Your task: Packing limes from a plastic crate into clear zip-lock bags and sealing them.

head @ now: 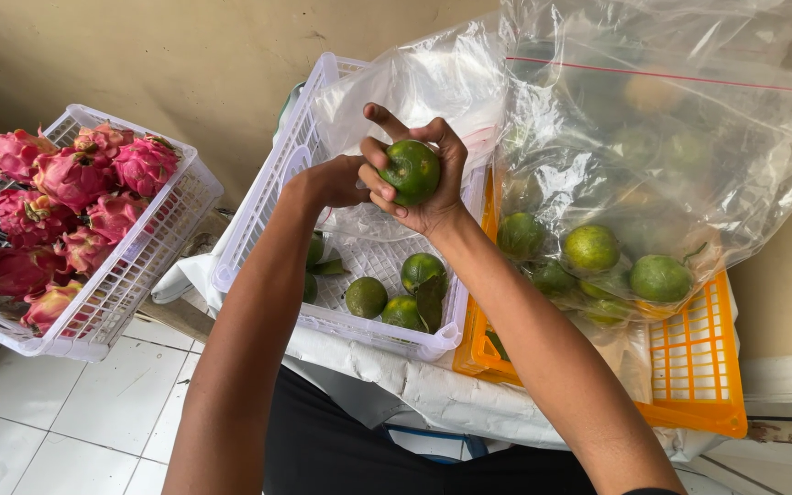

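View: a single head-worn camera, with no second view to overlap.
Direction: looks steeply down and forward along both forearms.
Nearness: close, with the white basket (258, 220) and orange basket (698, 367) within arm's reach.
Edges: wall above, floor tiles (75, 412) below left.
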